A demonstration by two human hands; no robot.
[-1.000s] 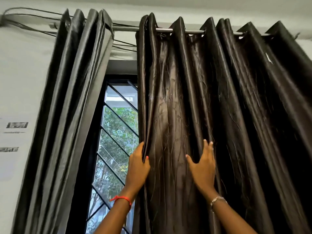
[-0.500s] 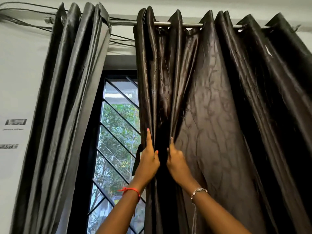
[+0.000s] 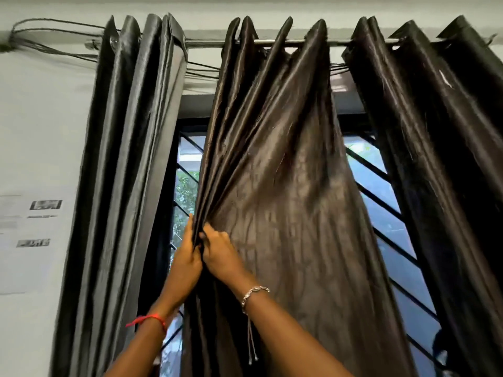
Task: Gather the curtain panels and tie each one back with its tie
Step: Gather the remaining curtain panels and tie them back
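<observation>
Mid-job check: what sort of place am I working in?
Likely an indoor room, home or office: dark curtain panels hang from a metal rod over a barred window, and printed notices sit on the white wall.

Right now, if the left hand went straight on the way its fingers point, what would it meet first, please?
Likely the gathered folds of the middle curtain panel just above the left hand; depth is unclear.

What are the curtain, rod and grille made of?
Curtain: looks like a satin-type woven fabric, dark brown and glossy, with streaky highlights along soft folds and a fine crinkled texture. Fibre can't be told.
Rod: probably metal, silvery and smooth.
Grille: likely black-painted metal, with thin, straight, matte bars.
</observation>
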